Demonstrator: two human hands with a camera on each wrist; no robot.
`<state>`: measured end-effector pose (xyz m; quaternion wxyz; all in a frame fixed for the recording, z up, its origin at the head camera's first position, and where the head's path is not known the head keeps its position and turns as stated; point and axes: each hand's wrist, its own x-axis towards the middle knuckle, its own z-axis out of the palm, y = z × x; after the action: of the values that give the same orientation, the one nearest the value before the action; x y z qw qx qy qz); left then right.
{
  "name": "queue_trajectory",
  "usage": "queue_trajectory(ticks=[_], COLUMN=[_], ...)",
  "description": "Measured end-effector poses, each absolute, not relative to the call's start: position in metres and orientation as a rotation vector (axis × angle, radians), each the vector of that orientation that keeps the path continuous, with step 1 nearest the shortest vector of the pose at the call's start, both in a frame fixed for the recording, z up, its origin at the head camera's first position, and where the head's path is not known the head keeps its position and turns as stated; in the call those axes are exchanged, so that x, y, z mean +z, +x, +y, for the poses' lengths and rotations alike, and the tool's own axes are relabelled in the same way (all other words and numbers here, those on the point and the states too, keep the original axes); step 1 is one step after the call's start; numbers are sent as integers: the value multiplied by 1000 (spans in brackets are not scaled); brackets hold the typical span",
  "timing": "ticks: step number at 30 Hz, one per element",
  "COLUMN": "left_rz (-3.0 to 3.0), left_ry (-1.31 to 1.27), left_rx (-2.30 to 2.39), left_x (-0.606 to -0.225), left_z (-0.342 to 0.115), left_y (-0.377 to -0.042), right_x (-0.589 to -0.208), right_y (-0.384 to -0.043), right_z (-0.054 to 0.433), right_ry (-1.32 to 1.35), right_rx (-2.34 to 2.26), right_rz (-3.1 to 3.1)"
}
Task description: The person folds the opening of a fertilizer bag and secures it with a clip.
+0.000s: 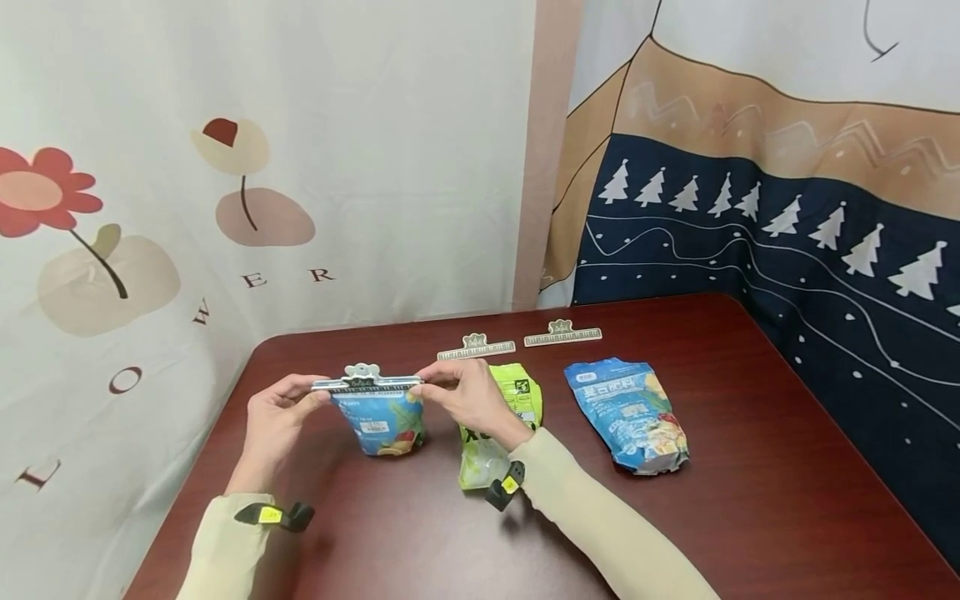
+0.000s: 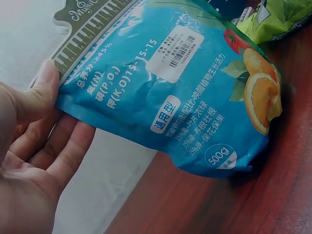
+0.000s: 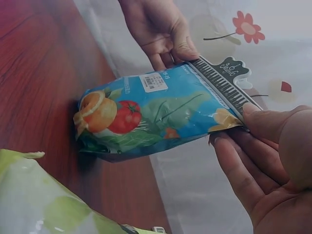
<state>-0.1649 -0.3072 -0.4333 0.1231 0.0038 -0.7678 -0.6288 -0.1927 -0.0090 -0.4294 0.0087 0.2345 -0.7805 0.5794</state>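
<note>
Blue bag [image 1: 378,427] upright at left part of table [image 1: 750,500], left of green bag [image 1: 486,463]; clipped top up, printed face toward person. Print reads "500g", "通用型", "15-15-15". Clip [image 1: 367,384], marked "Music", has long axis left-to-right. Left hand [image 1: 276,419] pinches its left end, right hand [image 1: 472,400] its right end.

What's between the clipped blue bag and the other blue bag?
In the head view, a green bag lies between them, partly hidden by the right hand.
</note>
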Motion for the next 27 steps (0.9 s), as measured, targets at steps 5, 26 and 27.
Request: queue_trajectory(ticks=[5, 26, 27], left_rz=[-2204, -2442, -2459], left_ry=[-7, 188, 200], left_rx=[-1882, -1864, -1873], left_x=[-431, -432, -433], left_z=[-308, -330, -332], left_y=[-173, -193, -194], right_x=[-427, -436, -438], right_y=[-201, -242, -244], right_z=[-11, -37, -38], right_ry=[682, 294, 279], right_rx=[1894, 2666, 2679], right_rz=[-2484, -2433, -2438])
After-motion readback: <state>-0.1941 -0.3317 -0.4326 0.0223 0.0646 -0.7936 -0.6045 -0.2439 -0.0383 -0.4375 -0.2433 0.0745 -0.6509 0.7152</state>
